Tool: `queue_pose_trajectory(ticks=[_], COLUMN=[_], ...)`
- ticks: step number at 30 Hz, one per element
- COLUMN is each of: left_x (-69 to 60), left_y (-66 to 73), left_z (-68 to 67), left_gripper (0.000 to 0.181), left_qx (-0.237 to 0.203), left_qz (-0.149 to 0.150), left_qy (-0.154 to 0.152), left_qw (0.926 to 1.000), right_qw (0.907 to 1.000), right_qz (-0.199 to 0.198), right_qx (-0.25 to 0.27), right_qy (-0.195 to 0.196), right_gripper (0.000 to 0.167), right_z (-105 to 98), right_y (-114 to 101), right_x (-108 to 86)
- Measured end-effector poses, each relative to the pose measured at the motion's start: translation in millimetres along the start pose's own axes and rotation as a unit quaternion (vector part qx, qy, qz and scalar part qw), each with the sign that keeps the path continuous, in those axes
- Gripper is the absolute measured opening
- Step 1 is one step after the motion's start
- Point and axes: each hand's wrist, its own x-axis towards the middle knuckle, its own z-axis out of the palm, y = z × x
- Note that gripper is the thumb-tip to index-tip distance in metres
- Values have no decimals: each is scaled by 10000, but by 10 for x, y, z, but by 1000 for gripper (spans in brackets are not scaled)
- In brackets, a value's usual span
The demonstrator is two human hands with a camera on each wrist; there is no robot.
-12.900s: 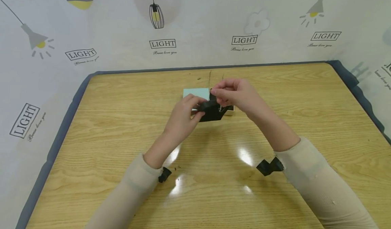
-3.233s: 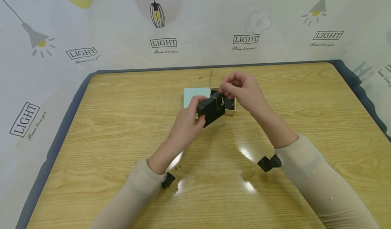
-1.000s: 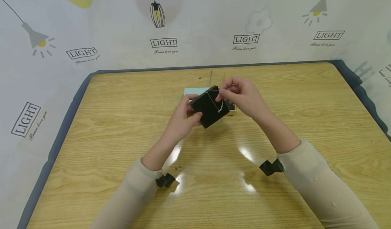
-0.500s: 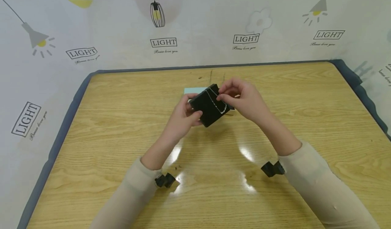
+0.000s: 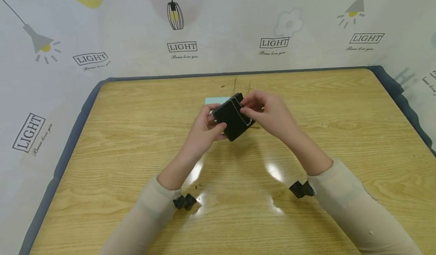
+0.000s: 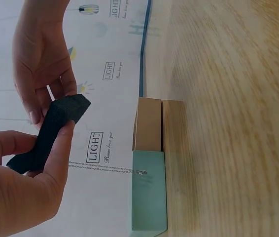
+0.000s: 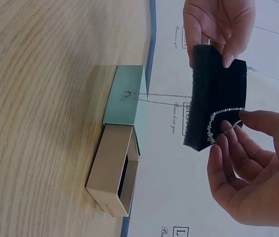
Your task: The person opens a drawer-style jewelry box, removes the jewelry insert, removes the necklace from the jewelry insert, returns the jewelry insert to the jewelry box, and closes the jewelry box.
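Observation:
My left hand grips a black foam pad by its left end, thumb on the near face and fingers behind. A thin silver necklace with a sparkling section loops over the pad's face. Its ends hang below the pad in both wrist views, clasp lowest. My right hand is at the pad's right side. In the right wrist view its thumb and curled fingers pinch the chain at the pad's edge. The pad is tilted and held above the table.
Behind the pad, a mint-green box lid lies on the wooden table. Beside it stands an open tan box with a dark inside; the hands mostly hide it in the head view. A printed wall covering rises behind the table.
Earlier the pad was tipped edge-on; now its broad face shows. The necklace, formerly hanging from the right fingers, now lies along the face. The right hand has lowered slightly onto the pad's edge.

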Motion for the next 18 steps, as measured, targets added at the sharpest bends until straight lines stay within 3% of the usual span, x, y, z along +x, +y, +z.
queue_pose_trajectory(ticks=[18], left_x=[-30], left_y=[-19], left_z=[65], left_gripper=[46], left_qx=[265], left_qz=[308], left_qy=[-47], left_qw=[9992], right_qw=[9994], right_qz=[116], right_qx=[-287], right_qy=[174], right_gripper=[21], right_z=[104], right_y=[-33], right_x=[-17])
